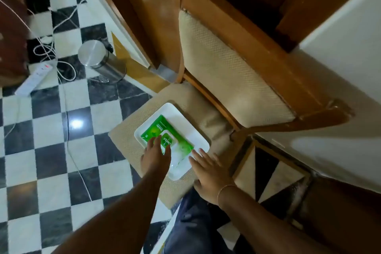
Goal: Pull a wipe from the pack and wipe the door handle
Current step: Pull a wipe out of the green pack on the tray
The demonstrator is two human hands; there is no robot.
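Note:
A green wipe pack [159,130] lies on a white rectangular tray [181,117] on the beige seat of a wooden chair [226,64]. My left hand [155,155] rests flat on the pack's near end, fingers over its label flap. My right hand [208,173] hovers open beside the tray's near right corner, fingertips at the pack's edge. A pale wipe or clear wrapper [178,160] shows between the two hands. The wooden door [148,6] stands behind the chair; its handle is not in view.
A steel pedal bin [97,57] stands on the black-and-white chequered floor left of the chair. A white power strip [34,79] and loose cables lie further left. A white wall ledge [329,68] runs along the right.

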